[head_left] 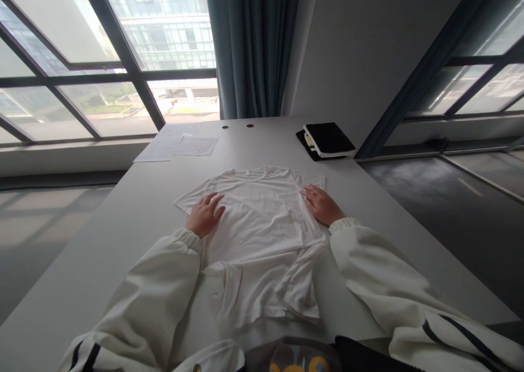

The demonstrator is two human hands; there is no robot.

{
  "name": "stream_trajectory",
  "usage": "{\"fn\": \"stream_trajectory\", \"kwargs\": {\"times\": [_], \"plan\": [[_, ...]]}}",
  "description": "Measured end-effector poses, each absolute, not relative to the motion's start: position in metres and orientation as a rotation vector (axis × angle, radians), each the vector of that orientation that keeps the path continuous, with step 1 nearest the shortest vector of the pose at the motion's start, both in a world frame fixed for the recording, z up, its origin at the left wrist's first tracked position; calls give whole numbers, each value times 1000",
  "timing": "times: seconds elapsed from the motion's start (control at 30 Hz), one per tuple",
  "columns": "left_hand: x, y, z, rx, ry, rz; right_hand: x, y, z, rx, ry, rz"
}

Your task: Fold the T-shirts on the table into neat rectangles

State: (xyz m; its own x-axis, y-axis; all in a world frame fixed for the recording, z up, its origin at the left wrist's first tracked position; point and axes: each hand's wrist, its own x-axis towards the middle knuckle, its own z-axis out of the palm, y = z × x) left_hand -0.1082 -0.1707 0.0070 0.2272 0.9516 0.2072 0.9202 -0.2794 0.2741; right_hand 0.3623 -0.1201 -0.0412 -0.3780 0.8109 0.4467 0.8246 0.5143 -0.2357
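Observation:
A white T-shirt (pixel 262 219) lies spread flat on the grey table (pixel 123 235), neckline pointing away from me. Its lower hem is bunched and folded near the table's front edge. My left hand (pixel 204 215) rests flat on the shirt's left sleeve area, fingers stretched out. My right hand (pixel 321 204) lies flat on the shirt's right shoulder area, fingers extended toward the middle. Both arms wear white sleeves with dark stripes.
Sheets of paper (pixel 180 146) lie at the table's far left. A black notebook stack (pixel 326 139) sits at the far right edge. Two cable holes (pixel 237 126) are at the back. Windows and a dark curtain (pixel 251 45) stand behind.

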Motion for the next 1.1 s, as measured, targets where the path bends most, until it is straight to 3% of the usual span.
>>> {"fn": "stream_trajectory", "kwargs": {"times": [0.17,0.3,0.67,1.1], "plan": [[-108,-133,-12,2013,2214,139,366,-96,-68,-1548,-2311,-19],[-121,-117,-14,1997,2211,52,372,-80,-76,-1640,-2301,-12],[-151,-68,-12,2171,2119,26,363,-77,-63,-1876,-2294,-34],[-174,-119,-29,1938,2346,95,341,-102,-18,-2031,-2171,-146]]}}
